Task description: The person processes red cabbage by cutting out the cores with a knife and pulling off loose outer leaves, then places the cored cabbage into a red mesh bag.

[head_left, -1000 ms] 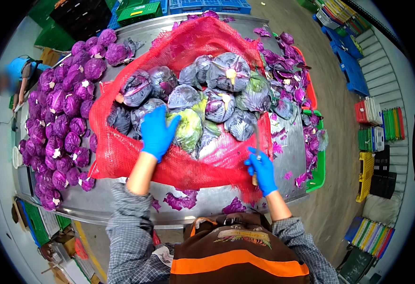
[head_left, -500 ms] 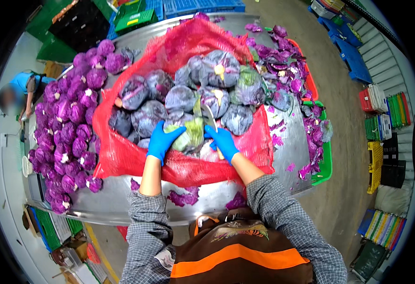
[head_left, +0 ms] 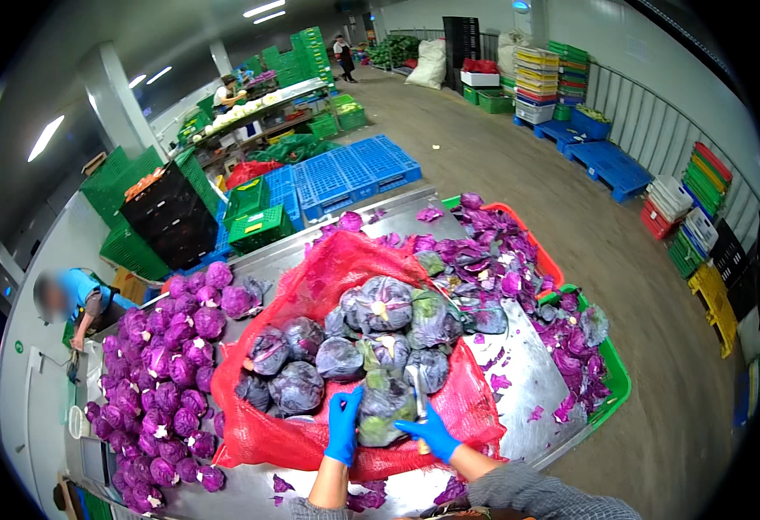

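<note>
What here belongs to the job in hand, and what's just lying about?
Seems part of the job:
left hand against a dark cabbage
right hand with a knife
red bag
purple cabbages
loose leaves

Seems just lying about:
blue pallets
yellow crate
white sack

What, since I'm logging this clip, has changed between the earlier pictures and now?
The right hand, holding the knife, has moved leftward over the red bag to the cabbage against the left hand; that cabbage appears turned, darker side showing. The view has tilted up. The bag and heaped purple cabbages stay put.
</note>
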A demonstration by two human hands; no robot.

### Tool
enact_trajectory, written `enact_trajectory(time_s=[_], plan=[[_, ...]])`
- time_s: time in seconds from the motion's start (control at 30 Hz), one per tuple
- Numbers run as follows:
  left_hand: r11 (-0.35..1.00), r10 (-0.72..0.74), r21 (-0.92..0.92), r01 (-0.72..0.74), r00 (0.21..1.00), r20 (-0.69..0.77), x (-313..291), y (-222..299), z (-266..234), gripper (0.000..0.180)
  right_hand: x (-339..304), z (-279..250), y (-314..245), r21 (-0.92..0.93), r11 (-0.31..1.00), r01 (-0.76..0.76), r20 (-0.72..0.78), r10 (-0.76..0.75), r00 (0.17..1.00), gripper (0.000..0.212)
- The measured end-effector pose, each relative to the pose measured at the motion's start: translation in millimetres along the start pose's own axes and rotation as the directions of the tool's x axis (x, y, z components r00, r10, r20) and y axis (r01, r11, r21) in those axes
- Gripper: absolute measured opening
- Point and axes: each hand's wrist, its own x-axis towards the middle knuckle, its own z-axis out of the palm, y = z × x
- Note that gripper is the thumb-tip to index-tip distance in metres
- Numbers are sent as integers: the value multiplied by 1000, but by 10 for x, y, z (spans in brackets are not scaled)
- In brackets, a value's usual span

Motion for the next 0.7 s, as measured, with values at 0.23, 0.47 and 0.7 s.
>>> enact_trajectory(time_s=[0.23,0.47,0.7], plan=[[963,-165,-135,233,907,386,-470,45,1270,50,-833,-1457,-857,-578,742,340,95,-353,931,91],[919,-382,315,238,732,564,-943,-441,2072,73,-1401,-2182,-202,-739,673,28,-128,-181,975,77],[853,-519,156,499,771,370,-1030,-582,1741,47,-1220,-2901,32,-37,985,-167,-424,136,895,46]])
